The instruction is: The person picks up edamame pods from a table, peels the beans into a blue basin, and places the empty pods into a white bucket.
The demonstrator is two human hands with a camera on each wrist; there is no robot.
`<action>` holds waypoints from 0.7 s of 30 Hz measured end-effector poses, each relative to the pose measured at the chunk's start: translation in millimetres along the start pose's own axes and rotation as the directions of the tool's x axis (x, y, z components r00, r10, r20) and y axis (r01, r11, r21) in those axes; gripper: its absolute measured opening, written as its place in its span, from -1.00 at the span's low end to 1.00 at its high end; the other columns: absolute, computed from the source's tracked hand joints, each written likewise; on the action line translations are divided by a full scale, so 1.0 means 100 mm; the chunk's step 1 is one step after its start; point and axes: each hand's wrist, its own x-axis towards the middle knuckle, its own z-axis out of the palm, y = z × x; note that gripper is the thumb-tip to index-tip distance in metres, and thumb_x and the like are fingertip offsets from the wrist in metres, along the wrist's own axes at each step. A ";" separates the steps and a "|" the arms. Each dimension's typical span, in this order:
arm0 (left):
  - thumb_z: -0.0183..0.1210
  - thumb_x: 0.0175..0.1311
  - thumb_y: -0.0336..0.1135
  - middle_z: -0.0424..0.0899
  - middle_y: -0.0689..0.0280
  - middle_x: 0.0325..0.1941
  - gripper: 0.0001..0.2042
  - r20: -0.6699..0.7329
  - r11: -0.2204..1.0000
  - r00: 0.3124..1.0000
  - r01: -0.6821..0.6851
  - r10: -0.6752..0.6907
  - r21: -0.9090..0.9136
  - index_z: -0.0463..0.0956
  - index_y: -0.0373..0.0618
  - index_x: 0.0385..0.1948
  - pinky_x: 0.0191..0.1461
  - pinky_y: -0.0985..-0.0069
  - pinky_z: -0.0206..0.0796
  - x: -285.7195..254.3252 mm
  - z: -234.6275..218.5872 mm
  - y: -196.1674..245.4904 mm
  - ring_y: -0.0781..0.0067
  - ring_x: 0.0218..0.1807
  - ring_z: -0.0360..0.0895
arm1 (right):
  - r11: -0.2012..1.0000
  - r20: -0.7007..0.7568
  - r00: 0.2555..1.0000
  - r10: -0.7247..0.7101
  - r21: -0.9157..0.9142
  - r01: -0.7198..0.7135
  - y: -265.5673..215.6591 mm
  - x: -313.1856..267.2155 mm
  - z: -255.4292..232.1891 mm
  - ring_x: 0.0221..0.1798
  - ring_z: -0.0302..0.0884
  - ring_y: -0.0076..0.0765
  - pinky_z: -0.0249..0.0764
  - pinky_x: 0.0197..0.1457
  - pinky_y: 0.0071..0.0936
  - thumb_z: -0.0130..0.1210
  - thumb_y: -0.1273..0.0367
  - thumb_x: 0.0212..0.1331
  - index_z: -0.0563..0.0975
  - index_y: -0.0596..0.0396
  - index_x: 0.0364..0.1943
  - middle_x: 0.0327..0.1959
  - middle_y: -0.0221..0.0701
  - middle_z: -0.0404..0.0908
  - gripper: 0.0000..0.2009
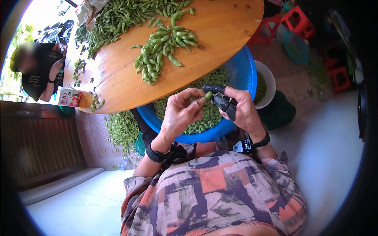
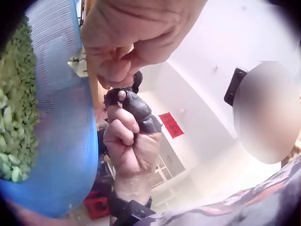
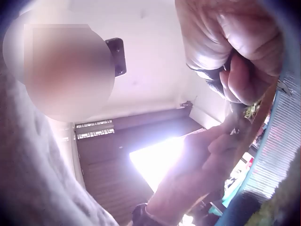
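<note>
A green soybean pod (image 1: 208, 95) is between the two hands, over the blue basket (image 1: 246, 70) of shelled beans (image 1: 202, 122). The left hand (image 1: 183, 112) pinches it between thumb and fingertips. Black covers (image 1: 225, 105) wrap the thumb and forefinger of the right hand (image 1: 245, 112), which grips the pod's other end. From the left wrist view, the right hand's other fingers (image 2: 121, 126) curl into the palm, and the left fingertips (image 2: 113, 73) meet the black covers. The right wrist view mostly hides the pod behind the fingers.
A wooden table (image 1: 220, 35) spans the far side, bearing a small pile of pods (image 1: 163, 49) and a larger heap (image 1: 130, 15). Empty-looking pods (image 1: 122, 131) lie on the floor at left. A white bowl (image 1: 271, 84) stands right of the basket. Another person (image 1: 41, 70) sits at left.
</note>
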 end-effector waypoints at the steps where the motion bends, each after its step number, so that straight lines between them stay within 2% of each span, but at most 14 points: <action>1: 0.15 0.34 -0.51 0.55 0.39 -0.53 -0.91 0.000 1.000 1.000 0.003 -0.003 -0.002 0.56 -0.28 -0.20 -0.65 0.72 0.04 -0.01 0.01 0.00 0.69 -0.68 0.34 | 1.000 -0.008 1.000 -0.006 -0.014 0.005 0.02 -0.01 0.00 -0.49 0.28 -0.80 0.20 -0.48 -0.68 0.07 0.47 0.19 0.58 0.19 -0.30 -0.59 -0.62 0.39 -0.90; 4: 0.15 0.33 -0.51 0.56 0.38 -0.52 -0.91 -0.017 0.997 1.000 0.013 -0.012 0.082 0.56 -0.29 -0.21 -0.65 0.72 0.07 -0.01 0.00 -0.03 0.68 -0.68 0.34 | 0.996 -0.036 0.998 -0.061 -0.073 0.058 0.00 0.00 0.03 -0.52 0.29 -0.80 0.20 -0.51 -0.68 0.03 0.46 0.21 0.60 0.17 -0.30 -0.62 -0.61 0.40 -0.88; 6: 0.15 0.32 -0.51 0.60 0.33 -0.48 -0.90 0.040 0.999 0.999 0.032 -0.030 -0.038 0.55 -0.29 -0.18 -0.65 0.72 0.11 0.00 -0.06 -0.08 0.66 -0.66 0.37 | 0.987 -0.054 0.992 -0.110 -0.120 0.103 -0.01 0.01 0.03 -0.55 0.29 -0.79 0.20 -0.53 -0.68 0.00 0.46 0.22 0.60 0.15 -0.30 -0.63 -0.61 0.41 -0.86; 7: 0.15 0.32 -0.51 0.60 0.33 -0.48 -0.90 0.040 0.999 0.999 0.035 -0.033 -0.038 0.55 -0.29 -0.18 -0.65 0.72 0.11 0.00 -0.09 -0.08 0.66 -0.66 0.37 | 0.999 -0.002 0.999 -0.044 -0.020 0.044 0.00 0.00 0.00 -0.57 0.30 -0.78 0.20 -0.54 -0.68 -0.03 0.47 0.21 0.61 0.14 -0.29 -0.63 -0.60 0.42 -0.84; 9: 0.14 0.32 -0.51 0.64 0.23 -0.39 -0.92 0.151 0.933 0.974 0.206 -0.167 -0.296 0.55 -0.27 -0.22 -0.64 0.68 0.18 0.01 -0.13 -0.09 0.59 -0.59 0.45 | 0.997 0.054 0.998 0.021 0.079 -0.025 0.03 0.01 -0.03 -0.58 0.30 -0.77 0.19 -0.56 -0.69 -0.06 0.48 0.20 0.61 0.13 -0.28 -0.63 -0.60 0.43 -0.82; 10: 0.14 0.30 -0.53 0.67 0.15 -0.29 -0.92 0.272 0.879 0.953 0.242 -0.136 -0.410 0.55 -0.25 -0.23 -0.63 0.67 0.24 0.05 -0.18 -0.15 0.51 -0.57 0.50 | 0.983 0.086 0.995 0.044 0.175 -0.059 0.08 0.01 -0.04 -0.60 0.30 -0.77 0.19 -0.57 -0.69 -0.06 0.48 0.19 0.61 0.13 -0.28 -0.64 -0.60 0.42 -0.81; 12: 0.16 0.30 -0.51 0.65 0.19 -0.32 -0.93 0.265 0.873 0.953 0.250 -0.146 -0.419 0.54 -0.24 -0.23 -0.62 0.67 0.23 0.05 -0.18 -0.19 0.53 -0.57 0.47 | 0.958 0.118 0.991 0.067 0.271 -0.097 0.11 0.01 -0.04 -0.61 0.30 -0.77 0.18 -0.59 -0.70 -0.07 0.48 0.17 0.61 0.12 -0.28 -0.64 -0.60 0.42 -0.81; 14: 0.18 0.30 -0.49 0.64 0.24 -0.35 -0.92 0.258 0.865 0.953 0.259 -0.157 -0.431 0.53 -0.23 -0.24 -0.61 0.67 0.22 0.03 -0.13 -0.22 0.54 -0.58 0.45 | 0.977 0.095 0.991 0.097 0.182 -0.114 0.12 0.00 -0.05 -0.57 0.31 -0.71 0.23 -0.53 -0.64 -0.05 0.50 0.14 0.60 0.16 -0.28 -0.62 -0.53 0.43 -0.82; 15: 0.18 0.30 -0.48 0.63 0.26 -0.36 -0.91 0.206 0.920 0.973 0.170 -0.101 -0.354 0.52 -0.23 -0.22 -0.62 0.71 0.17 0.00 -0.10 -0.24 0.59 -0.60 0.41 | 0.976 0.097 0.990 0.103 0.185 -0.120 0.13 -0.01 -0.03 -0.57 0.31 -0.71 0.23 -0.53 -0.64 -0.05 0.50 0.14 0.60 0.16 -0.28 -0.62 -0.53 0.43 -0.82; 16: 0.19 0.30 -0.47 0.62 0.29 -0.36 -0.89 0.160 0.961 0.987 0.077 -0.035 -0.267 0.51 -0.23 -0.20 -0.63 0.75 0.11 -0.02 -0.07 -0.25 0.65 -0.61 0.38 | 0.999 0.034 0.999 0.036 0.018 -0.036 0.12 0.00 0.02 -0.54 0.32 -0.66 0.26 -0.48 -0.60 -0.02 0.52 0.12 0.58 0.18 -0.28 -0.59 -0.49 0.44 -0.84; 17: 0.19 0.30 -0.47 0.62 0.29 -0.36 -0.89 0.160 0.962 0.987 0.074 -0.032 -0.263 0.51 -0.23 -0.20 -0.63 0.75 0.11 -0.02 -0.05 -0.24 0.65 -0.61 0.38 | 0.987 -0.017 0.999 -0.047 -0.154 0.044 0.10 0.02 0.06 -0.50 0.33 -0.61 0.30 -0.43 -0.55 0.01 0.53 0.10 0.57 0.20 -0.27 -0.56 -0.45 0.45 -0.86; 18: 0.22 0.30 -0.43 0.56 0.36 -0.42 -0.87 0.101 0.992 0.994 0.040 -0.028 -0.118 0.47 -0.22 -0.23 -0.62 0.72 0.12 -0.02 -0.03 -0.23 0.66 -0.61 0.36 | 0.957 -0.035 0.982 -0.185 -0.232 0.172 0.19 0.06 0.11 -0.45 0.33 -0.48 0.33 -0.33 -0.47 0.05 0.57 0.06 0.54 0.23 -0.26 -0.52 -0.34 0.44 -0.85; 19: 0.25 0.30 -0.39 0.50 0.42 -0.49 -0.84 0.042 1.000 0.999 0.015 -0.016 0.027 0.44 -0.20 -0.26 -0.61 0.70 0.12 -0.02 0.00 -0.22 0.67 -0.61 0.34 | 0.957 -0.035 0.982 -0.187 -0.234 0.174 0.20 0.07 0.11 -0.45 0.33 -0.48 0.33 -0.33 -0.47 0.05 0.57 0.06 0.54 0.23 -0.26 -0.52 -0.34 0.44 -0.85; 21: 0.17 0.37 -0.34 0.49 0.44 -0.55 -0.84 -0.027 0.998 0.999 0.031 -0.029 0.054 0.44 -0.21 -0.35 -0.62 0.71 0.08 -0.03 0.02 -0.22 0.71 -0.64 0.32 | 0.934 -0.069 0.986 -0.155 -0.335 0.123 0.21 0.06 0.12 -0.45 0.36 -0.37 0.34 -0.32 -0.44 0.04 0.59 0.04 0.54 0.24 -0.28 -0.51 -0.26 0.43 -0.85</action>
